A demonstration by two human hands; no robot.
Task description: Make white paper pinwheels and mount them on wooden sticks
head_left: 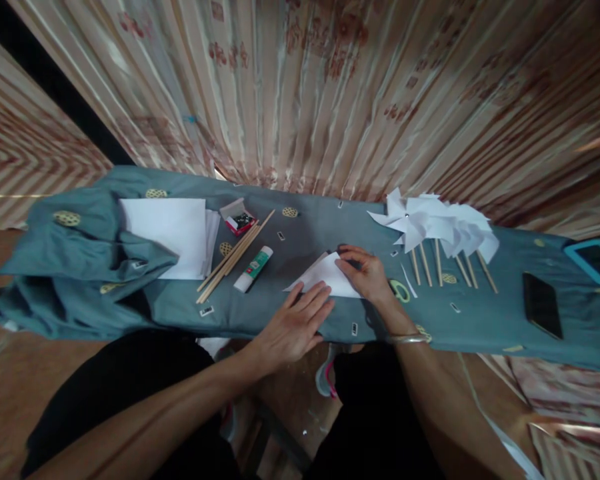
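A white sheet of paper [327, 273], folded into a triangle, lies on the cloth in front of me. My left hand [300, 319] rests with outstretched fingers on its lower left edge. At the upper right corner, the thumb and fingers of my right hand [364, 272] close on the paper. Beside my right wrist are the green handle loops of scissors [400, 291]; their blades are hidden. A glue stick [253, 269] lies to the left of the folded paper.
Wooden sticks [235, 259] and an open small red box [239, 220] lie left, near stacked white paper [167, 230] partly under bunched cloth. Several white paper pinwheels [433, 223] on sticks overlap at right. Farther right are a black phone [543, 305] and a blue-framed device [595, 260]. A curtain [300, 93] hangs behind.
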